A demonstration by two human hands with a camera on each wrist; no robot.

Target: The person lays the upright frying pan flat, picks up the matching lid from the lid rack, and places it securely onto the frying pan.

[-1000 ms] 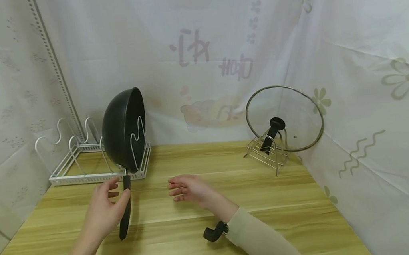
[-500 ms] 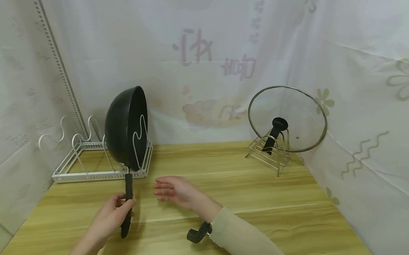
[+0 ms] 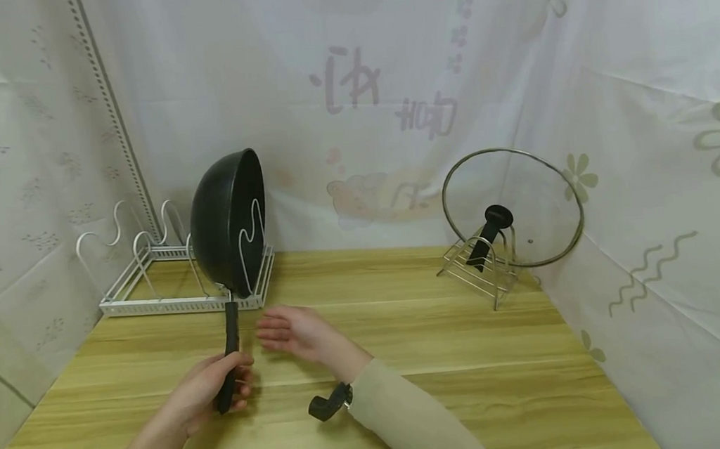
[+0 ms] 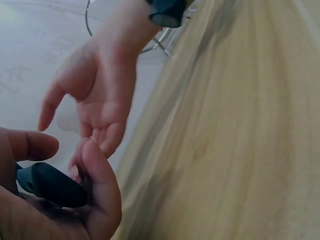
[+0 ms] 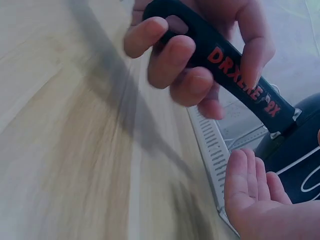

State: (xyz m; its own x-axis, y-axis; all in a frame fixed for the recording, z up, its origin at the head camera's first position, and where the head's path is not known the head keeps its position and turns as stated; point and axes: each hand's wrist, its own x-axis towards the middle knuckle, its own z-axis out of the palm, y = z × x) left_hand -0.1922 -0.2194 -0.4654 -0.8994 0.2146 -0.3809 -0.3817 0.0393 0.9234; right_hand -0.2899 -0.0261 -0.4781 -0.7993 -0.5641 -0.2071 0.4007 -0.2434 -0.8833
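Note:
A black wok [image 3: 212,222] stands on its side in a white wire pan rack [image 3: 170,306] at the back left, its handle [image 3: 231,323] jutting toward me. My left hand [image 3: 204,390] holds the lower part of that handle. The right wrist view shows its thumb along the red-lettered side [image 5: 232,67] and its fingers curled round from the other side. Just right of the handle, my right hand [image 3: 299,333] is held with fingers nearly straight and palm turned toward the handle, touching nothing. In the left wrist view the handle's end [image 4: 52,185] lies in the left palm.
A glass lid with a metal rim [image 3: 579,225] and black knob [image 3: 499,216] leans in a small wire stand [image 3: 482,287] at the back right. Patterned cloth hangs [image 3: 384,53] behind and at both sides of the wooden table [image 3: 475,399].
My left hand has gone from reaching beside the wok handle to gripping it, lower down. My right hand has moved left, closer to the handle. The view has shifted slightly left.

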